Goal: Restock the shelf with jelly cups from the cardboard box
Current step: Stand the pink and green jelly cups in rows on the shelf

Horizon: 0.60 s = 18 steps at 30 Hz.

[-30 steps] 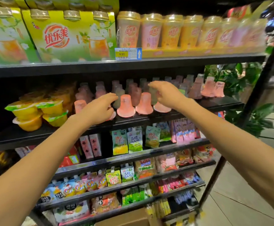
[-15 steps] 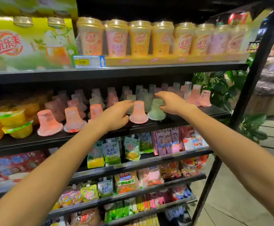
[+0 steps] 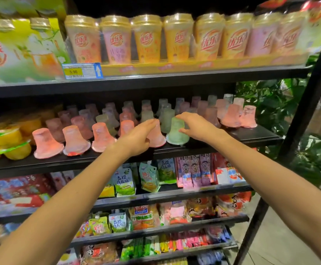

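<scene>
The right hand (image 3: pixel 196 127) rests its fingers over the top of a green jelly cup (image 3: pixel 177 133), with the thumb against the cup's right side; the fingers are loosely curled around it, though how firmly they grip cannot be told. That cup stands upside down, wide rim down, at the near edge of the black shelf (image 3: pixel 251 135). Just to its left, the left hand (image 3: pixel 136 137) covers a pink jelly cup (image 3: pixel 156 139), fingers laid across its top and near face; whether they close on it is hidden by the back of the hand.

Left of both hands, three more pink cups (image 3: pixel 75 140) stand in the front row, all inverted, close beside one another. Behind them, rows of pink, green and purplish cups fill the shelf towards the far side, and a small group of pink ones sits at the far right end. At the left end of the same shelf lie yellow fruit cups (image 3: pixel 12 136) with green lids.

On the shelf above stands a row of tall drink cups (image 3: pixel 178 37), with a price tag (image 3: pixel 82 70) at its edge. Below hang snack pouches (image 3: pixel 125 181).
</scene>
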Tool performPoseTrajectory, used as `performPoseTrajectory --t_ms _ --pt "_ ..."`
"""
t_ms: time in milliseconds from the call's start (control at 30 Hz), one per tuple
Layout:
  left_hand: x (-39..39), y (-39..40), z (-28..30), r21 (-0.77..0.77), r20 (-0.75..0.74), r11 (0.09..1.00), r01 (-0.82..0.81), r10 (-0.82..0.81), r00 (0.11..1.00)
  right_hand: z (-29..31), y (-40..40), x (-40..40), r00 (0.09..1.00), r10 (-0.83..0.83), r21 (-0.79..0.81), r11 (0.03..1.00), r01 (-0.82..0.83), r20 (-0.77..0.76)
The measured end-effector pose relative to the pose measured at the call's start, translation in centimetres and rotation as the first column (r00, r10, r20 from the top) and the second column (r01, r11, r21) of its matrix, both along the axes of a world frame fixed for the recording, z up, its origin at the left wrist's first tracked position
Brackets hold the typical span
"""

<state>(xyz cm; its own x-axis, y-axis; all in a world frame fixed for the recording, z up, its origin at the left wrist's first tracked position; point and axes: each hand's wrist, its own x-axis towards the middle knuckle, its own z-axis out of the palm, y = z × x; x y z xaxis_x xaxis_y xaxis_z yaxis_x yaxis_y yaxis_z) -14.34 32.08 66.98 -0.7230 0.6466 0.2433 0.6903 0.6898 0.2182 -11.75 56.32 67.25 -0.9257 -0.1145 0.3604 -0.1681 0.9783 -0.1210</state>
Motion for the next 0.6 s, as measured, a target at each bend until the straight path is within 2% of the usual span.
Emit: performPoseTrajectory --t_ms 300,600 --pt "0.3 0.2 -0.6 0.033 -0.031 0.999 -0.022 0.023 0.999 -0.2 0.5 0.4 0.999 0.016 -0.005 1.000 -0.016 -0.034" --pt "0.8 0.5 -1.2 0.092 -0.110 0.996 0.007 0.003 0.994 0.8 -0.3 1.3 0.999 -0.023 0.050 0.998 0.022 0.023"
